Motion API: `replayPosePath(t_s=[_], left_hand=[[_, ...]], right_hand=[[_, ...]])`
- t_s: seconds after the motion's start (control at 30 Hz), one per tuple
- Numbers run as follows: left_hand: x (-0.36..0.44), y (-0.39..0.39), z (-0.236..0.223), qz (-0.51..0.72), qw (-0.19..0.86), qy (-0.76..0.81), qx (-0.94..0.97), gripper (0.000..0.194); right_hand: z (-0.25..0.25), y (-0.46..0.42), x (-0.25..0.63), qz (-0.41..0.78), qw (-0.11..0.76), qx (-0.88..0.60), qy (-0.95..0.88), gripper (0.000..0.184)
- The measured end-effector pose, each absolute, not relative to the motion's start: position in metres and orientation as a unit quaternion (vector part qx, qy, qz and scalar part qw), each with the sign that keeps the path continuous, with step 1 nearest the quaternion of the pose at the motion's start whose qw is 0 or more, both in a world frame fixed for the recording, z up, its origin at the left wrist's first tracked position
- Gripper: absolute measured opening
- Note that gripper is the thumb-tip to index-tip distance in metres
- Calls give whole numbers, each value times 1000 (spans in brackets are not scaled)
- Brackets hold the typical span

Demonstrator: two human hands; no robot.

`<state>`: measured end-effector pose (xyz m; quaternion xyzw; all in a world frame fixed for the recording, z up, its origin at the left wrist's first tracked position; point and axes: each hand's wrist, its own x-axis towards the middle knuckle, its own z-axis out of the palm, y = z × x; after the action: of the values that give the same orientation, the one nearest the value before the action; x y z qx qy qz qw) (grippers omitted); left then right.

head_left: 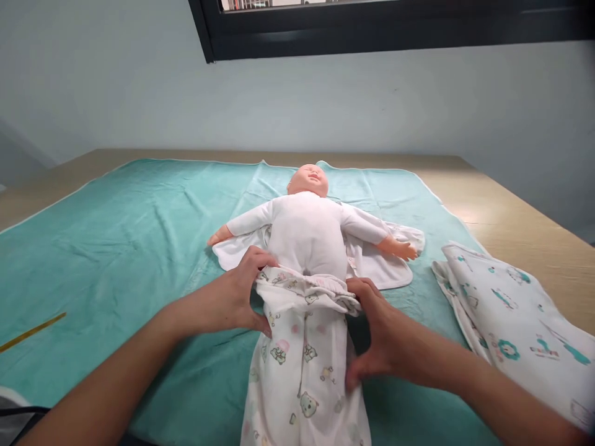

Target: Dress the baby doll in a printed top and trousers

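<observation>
A baby doll (304, 229) with a white cloth body lies on its back, head away from me and arms spread. White printed baby pants (307, 365) cover its legs, their waistband bunched at the hips. My left hand (239, 294) grips the waistband's left side, fingers over the edge and thumb lower down. On the other side, my right hand (381, 328) holds the waistband in the same way, its thumb against the pant leg. A white baby shirt (379, 266) is spread out beneath the doll's back and arms. The doll's feet are not visible.
A teal blanket (139, 229) covers much of the wooden table (502, 204). Folded white printed cloth (520, 322) lies at the right. A yellow strip (35, 331) is at the left. Behind the table stands a wall (325, 105) with a dark window frame (353, 31).
</observation>
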<state>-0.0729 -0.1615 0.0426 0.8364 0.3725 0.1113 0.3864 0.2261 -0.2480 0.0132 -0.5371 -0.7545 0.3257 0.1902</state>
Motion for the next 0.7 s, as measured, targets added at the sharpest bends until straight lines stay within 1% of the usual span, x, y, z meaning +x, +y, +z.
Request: replayPosePath(t_s=[0.03, 0.1, 0.17, 0.23, 0.3, 0.4, 0.47, 0.5, 0.53, 0.57, 0.63, 0.67, 0.7], left_hand=[[-70, -163, 43, 110, 385, 391, 828, 76], [-67, -165, 45, 102, 382, 430, 812, 64], [-66, -165, 47, 95, 380, 435, 810, 43], [-68, -165, 49, 93, 383, 394, 830, 20], [-70, -163, 51, 97, 388, 333, 854, 6], [-74, -161, 57, 102, 402, 286, 864, 9], [-76, -162, 61, 85, 419, 298, 854, 8], [-78, -164, 62, 74, 426, 311, 846, 16], [-80, -168, 62, 62, 433, 324, 839, 29], [-83, -172, 60, 54, 436, 337, 833, 44], [-88, -183, 50, 47, 436, 351, 827, 75], [-90, -189, 42, 52, 429, 357, 828, 90], [-91, -195, 33, 55, 422, 362, 829, 101]], right_hand=[[10, -249, 221, 305, 195, -556, -749, 90], [6, -249, 213, 263, 193, -570, -754, 73], [4, -248, 210, 226, 193, -538, -789, 59], [3, -247, 210, 199, 207, -481, -829, 50], [3, -246, 211, 206, 224, -428, -851, 45], [7, -247, 214, 268, 228, -397, -848, 40], [12, -248, 217, 304, 216, -407, -834, 34], [14, -250, 219, 313, 205, -421, -826, 32], [16, -253, 220, 316, 193, -437, -820, 35], [17, -256, 221, 315, 180, -451, -815, 45], [16, -262, 222, 312, 154, -462, -816, 75], [14, -265, 221, 312, 145, -459, -819, 86], [10, -267, 220, 314, 138, -454, -822, 93]])
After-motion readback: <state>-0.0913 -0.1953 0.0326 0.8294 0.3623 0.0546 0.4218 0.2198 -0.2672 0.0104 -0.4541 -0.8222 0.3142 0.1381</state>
